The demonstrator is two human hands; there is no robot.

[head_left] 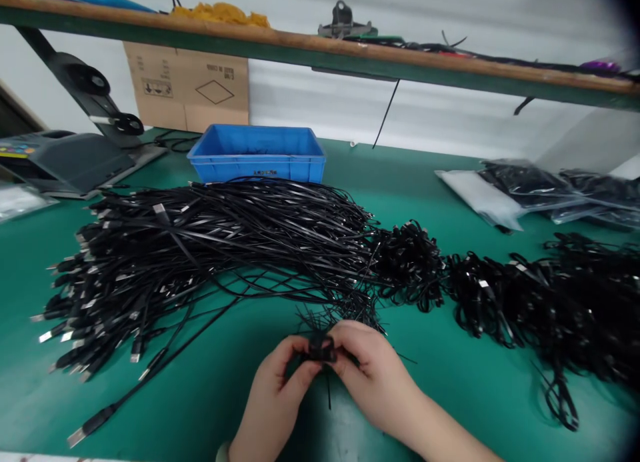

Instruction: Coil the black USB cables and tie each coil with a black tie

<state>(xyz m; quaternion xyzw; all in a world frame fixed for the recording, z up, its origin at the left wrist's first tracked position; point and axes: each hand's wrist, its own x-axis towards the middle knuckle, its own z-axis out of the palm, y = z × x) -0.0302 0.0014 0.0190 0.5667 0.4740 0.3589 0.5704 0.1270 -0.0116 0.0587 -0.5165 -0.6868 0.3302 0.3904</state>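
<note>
Well, the left hand (pixel 273 399) and right hand (pixel 373 375) are pinching a small black cable bundle (pixel 317 347) tight between the fingertips, just in front of the big pile of USB cables (pixel 200 249). Coiled cables (pixel 525 295) sit right of that pile, with a blue plastic crate (pixel 257 154) behind it.

The left hand (pixel 270 409) and right hand (pixel 375 375) are bare, with a pale cuff (pixel 223 453) at the left wrist.

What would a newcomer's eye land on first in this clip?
A huge heap of black USB cables fills the middle of the green bench mat, with a blue plastic crate just behind it. At bottom centre, the left hand and right hand pinch a small black cable bundle.
</note>
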